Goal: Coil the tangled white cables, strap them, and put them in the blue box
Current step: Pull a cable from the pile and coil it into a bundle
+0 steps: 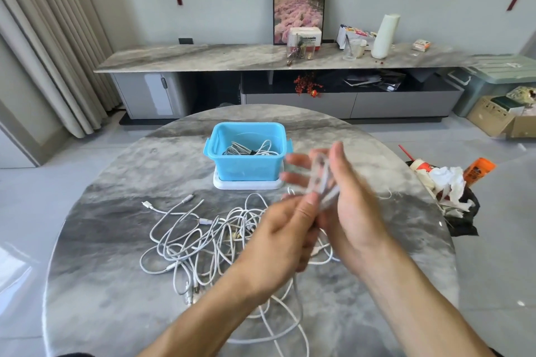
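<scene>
Both hands' grip (313,209) holds a blurred cable coil (322,182) just right of the blue box (246,165).

Left hand (285,229) pinching, right hand (345,203) fingers spread, both raised.

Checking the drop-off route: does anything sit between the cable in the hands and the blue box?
Nothing visible does. The coil, held by the left hand and right hand, is just right of the blue box, which is open-topped and already holds one bundle.
</scene>
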Demonstrator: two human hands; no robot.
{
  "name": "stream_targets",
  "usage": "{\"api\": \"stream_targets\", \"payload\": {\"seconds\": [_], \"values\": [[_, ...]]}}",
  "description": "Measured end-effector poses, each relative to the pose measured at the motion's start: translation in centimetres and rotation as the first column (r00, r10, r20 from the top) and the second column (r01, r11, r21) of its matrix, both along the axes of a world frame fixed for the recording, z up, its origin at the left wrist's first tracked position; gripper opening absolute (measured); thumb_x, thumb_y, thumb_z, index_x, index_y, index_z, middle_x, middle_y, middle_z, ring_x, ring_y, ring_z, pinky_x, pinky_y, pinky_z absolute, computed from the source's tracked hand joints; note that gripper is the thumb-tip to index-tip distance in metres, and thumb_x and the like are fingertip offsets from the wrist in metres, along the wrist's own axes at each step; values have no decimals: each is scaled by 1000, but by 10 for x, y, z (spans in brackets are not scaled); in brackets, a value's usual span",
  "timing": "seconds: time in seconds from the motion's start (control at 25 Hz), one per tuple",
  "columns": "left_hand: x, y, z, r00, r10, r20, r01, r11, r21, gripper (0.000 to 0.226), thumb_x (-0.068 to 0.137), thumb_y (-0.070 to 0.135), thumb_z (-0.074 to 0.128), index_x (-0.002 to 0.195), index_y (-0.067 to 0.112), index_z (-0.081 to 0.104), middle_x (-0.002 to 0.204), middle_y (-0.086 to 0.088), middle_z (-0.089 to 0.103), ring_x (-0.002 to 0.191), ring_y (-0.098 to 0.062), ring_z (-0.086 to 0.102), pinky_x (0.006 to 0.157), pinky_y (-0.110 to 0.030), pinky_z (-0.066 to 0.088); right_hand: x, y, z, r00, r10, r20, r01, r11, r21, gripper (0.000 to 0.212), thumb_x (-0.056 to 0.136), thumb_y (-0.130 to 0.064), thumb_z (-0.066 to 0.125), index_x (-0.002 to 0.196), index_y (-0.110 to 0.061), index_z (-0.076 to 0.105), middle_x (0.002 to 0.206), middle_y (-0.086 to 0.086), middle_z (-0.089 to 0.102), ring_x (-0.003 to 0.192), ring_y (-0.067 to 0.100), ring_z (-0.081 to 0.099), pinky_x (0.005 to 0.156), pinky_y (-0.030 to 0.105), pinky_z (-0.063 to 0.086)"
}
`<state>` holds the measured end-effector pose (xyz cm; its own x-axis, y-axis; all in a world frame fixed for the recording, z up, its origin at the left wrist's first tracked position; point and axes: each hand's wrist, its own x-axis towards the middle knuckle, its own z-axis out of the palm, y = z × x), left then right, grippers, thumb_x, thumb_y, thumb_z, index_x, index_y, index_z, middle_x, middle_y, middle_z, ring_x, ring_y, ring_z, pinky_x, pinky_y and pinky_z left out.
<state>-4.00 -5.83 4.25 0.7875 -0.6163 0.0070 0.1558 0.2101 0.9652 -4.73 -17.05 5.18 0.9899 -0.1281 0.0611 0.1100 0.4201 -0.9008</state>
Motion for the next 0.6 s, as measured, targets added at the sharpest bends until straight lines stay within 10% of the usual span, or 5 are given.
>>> {"api": "stream_targets", "payload": {"seconds": [0.16,0.28,0.4,0.48,0.6], "values": [[49,43,29,928,320,-191,-361,898,-251,39,101,43,40,71,19,50,49,7,28,38,-6,25,47,-22,41,-17,21,-28,769,546,-333,-638,692,-339,37,91,-29,69,119,-6,61,99,19,71,82,25,71,88,43,54],[67,78,40,867,312,-389,-458,808,-371,40,105,42,32,74,20,44,50,10,25,36,-3,21,34,-15,24,-7,13,-22,871,395,-293,-485,789,-377,29,89,-22,65,65,-7,59,71,16,61,64,24,62,70,34,51],[71,89,39,852,349,-391,-499,767,-403,38,105,40,33,75,19,45,54,8,33,36,-3,23,33,-15,18,-4,-6,-6,857,470,-213,-509,837,-201,25,86,-20,64,74,-1,53,59,13,54,54,25,59,70,40,51],[75,92,41,846,495,-199,-532,808,-254,36,105,35,36,75,18,47,55,7,45,38,-6,29,36,-18,22,-11,-11,-1,789,495,-363,-603,737,-305,22,92,-24,65,81,-4,62,54,9,49,38,14,40,47,27,39],[70,85,25,589,391,707,-686,705,182,39,106,30,38,75,11,53,52,13,55,43,-5,41,46,-21,34,-15,-30,3,860,272,-433,-491,674,-552,23,89,-28,68,77,-9,71,51,6,47,45,19,38,45,25,31]]}}
